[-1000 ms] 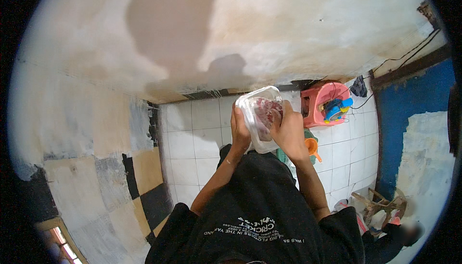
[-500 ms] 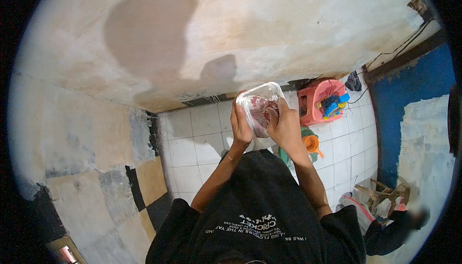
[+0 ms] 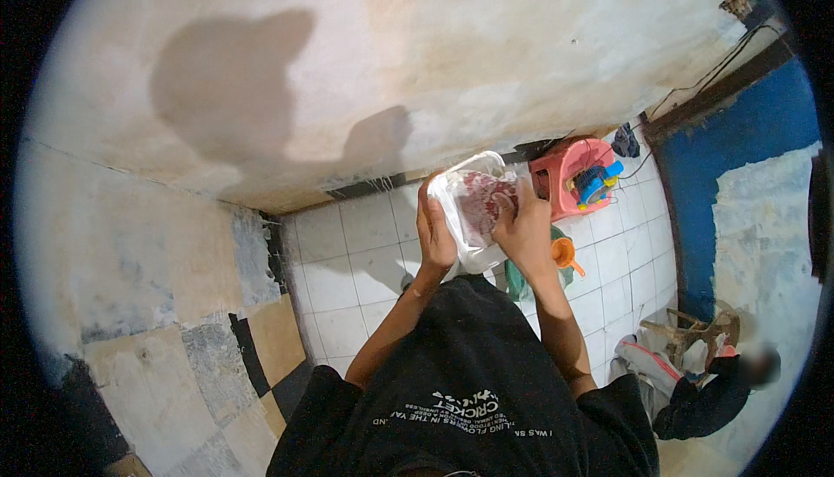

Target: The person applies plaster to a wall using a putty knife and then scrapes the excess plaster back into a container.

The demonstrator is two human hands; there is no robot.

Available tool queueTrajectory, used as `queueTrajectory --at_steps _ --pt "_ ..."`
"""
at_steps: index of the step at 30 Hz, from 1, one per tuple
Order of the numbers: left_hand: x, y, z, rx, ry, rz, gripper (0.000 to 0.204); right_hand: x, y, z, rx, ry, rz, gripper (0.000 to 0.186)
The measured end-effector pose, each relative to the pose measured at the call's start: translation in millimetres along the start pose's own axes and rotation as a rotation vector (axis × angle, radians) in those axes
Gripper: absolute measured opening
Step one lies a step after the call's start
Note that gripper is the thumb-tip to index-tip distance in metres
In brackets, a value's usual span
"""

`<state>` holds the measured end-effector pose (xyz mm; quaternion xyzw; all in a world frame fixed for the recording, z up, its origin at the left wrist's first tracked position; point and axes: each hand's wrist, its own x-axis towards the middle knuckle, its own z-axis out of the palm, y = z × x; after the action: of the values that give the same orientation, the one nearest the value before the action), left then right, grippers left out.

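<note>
A white, rounded-corner tub (image 3: pixel 466 261) is held up in front of my chest, tilted so its inside shows. My left hand (image 3: pixel 436 235) grips its left side, fingers wrapped round the wall. At the tub's right side my right hand (image 3: pixel 526 232) is closed, its thumb pressed on a flat reddish piece (image 3: pixel 491 202) smeared with white paste. This piece lies across the tub's mouth; its exact kind I cannot make out. White residue coats the tub's walls. The fingers of my right hand are partly hidden behind the piece.
A patchy plastered wall (image 3: pixel 486 60) rises just ahead. On the tiled floor (image 3: pixel 330 283) to the right stand a pink plastic stool (image 3: pixel 556 183) with a blue-and-yellow object (image 3: pixel 599 184) and an orange dipper (image 3: pixel 565 255). Another person (image 3: pixel 708 403) is at the lower right, near a wooden chair (image 3: pixel 695 331).
The reddish piece and my right hand have shifted slightly right and now reach over the tub's rim. My view has turned a little; my left hand keeps its hold.
</note>
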<state>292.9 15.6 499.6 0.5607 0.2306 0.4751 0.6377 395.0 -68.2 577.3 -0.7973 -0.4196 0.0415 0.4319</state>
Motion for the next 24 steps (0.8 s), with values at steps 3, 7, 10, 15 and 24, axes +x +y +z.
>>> queueTrajectory --at_steps 3,7,10,15,24 --pt "-3 -6 -13 -0.006 -0.031 0.005 0.045 -9 -14 10 -0.023 -0.067 0.027 0.008" --pt "-3 -7 -25 0.125 -0.017 0.05 0.047 -10 -18 -3 -0.003 0.018 0.029 0.007" --pt "-4 0 -28 0.011 -0.038 0.034 0.049 -7 -22 -8 -0.056 0.037 0.077 0.008" --pt "-8 0 -34 0.085 -0.036 0.032 0.052 -15 -30 6 -0.034 0.028 0.034 0.008" --pt "-11 16 -47 0.179 -0.036 0.052 0.053 -19 -41 4 -0.092 0.073 0.071 0.01"
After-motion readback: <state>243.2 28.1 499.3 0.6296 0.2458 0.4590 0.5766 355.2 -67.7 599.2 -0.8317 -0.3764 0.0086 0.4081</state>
